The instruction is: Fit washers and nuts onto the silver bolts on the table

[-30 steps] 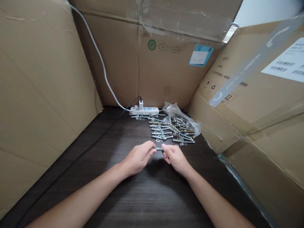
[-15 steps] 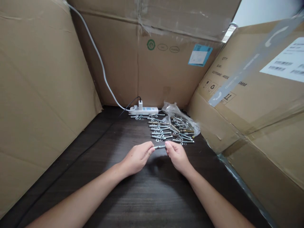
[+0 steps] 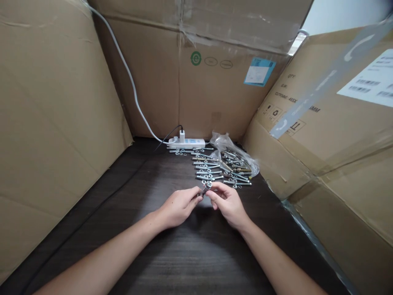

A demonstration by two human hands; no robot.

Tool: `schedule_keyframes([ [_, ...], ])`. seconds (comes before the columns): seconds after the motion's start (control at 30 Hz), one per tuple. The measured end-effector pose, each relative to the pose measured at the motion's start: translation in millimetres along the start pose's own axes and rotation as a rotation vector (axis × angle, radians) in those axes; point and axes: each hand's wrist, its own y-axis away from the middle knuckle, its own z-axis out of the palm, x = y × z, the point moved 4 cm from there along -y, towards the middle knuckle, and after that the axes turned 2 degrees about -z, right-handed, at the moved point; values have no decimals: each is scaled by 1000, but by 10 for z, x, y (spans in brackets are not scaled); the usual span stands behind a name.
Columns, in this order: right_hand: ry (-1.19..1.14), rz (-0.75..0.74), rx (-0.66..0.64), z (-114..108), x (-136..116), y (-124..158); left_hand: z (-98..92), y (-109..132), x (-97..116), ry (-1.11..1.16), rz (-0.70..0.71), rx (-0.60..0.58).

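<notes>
My left hand point(image 3: 179, 205) is closed in a pinch on the near end of a metal bolt point(image 3: 205, 188), which is tilted up and away from me. My right hand point(image 3: 225, 200) pinches the bolt's far end, where a nut or washer shows. Both hands hover just above the dark wooden table point(image 3: 172, 250). Right behind them lie rows of bolts and washers point(image 3: 207, 166). A clear plastic bag point(image 3: 233, 157) with several more bolts sits to the right of the rows.
A white power strip point(image 3: 186, 142) with a plugged charger lies at the back, its white cable point(image 3: 129, 78) running up left. Large cardboard boxes wall in the table on the left point(image 3: 52, 123), back point(image 3: 199, 69) and right point(image 3: 331, 135).
The bolt lay level between my hands; now it is tilted with its far end raised. My right hand has shifted its fingers around that end. My left hand has barely moved.
</notes>
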Motion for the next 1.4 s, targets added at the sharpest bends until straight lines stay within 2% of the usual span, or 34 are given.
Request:
schedule_keyframes([
  [0.1, 93, -58, -40, 80, -31, 27, 22, -3, -4, -5, 7, -16],
  [0.2, 264, -203, -35, 71, -144, 6, 20, -4, -3, -15, -6, -16],
  [0.27, 433, -301, 1, -61, -248, -84, -9, -3, -7, -31, -41, 6],
  [0.37, 796, -396, 56, -454, -349, -376, -71, -1, -14, -60, -92, 35],
  [0.43, 1081, -342, 80, -791, -314, -658, -107, -2, -11, -66, -95, 43],
  [0.53, 1386, -79, 78, -1254, -123, -1077, -142, -5, -18, -56, -99, 43],
  [0.67, 1419, -9, 31, -1510, 85, -1438, -173, -11, -51, -43, -108, 40],
  [0.87, 1365, 35, -77, -1568, 296, -1653, -190, -22, -110, -44, -116, 57],
  [1.07, 1310, 23, -53, -1572, 335, -1598, -162, -28, -136, -44, -122, 62],
  [1.27, 1262, -33, 60, -1476, 130, -1206, -158, -36, -171, -32, -124, 101],
  [1.33, 1225, -58, 51, -1323, 77, -986, -155, -46, -198, -57, -116, 122],
  [1.4, 1122, -104, -23, -1093, 65, -765, -141, -64, -237, -98, -105, 140],
])
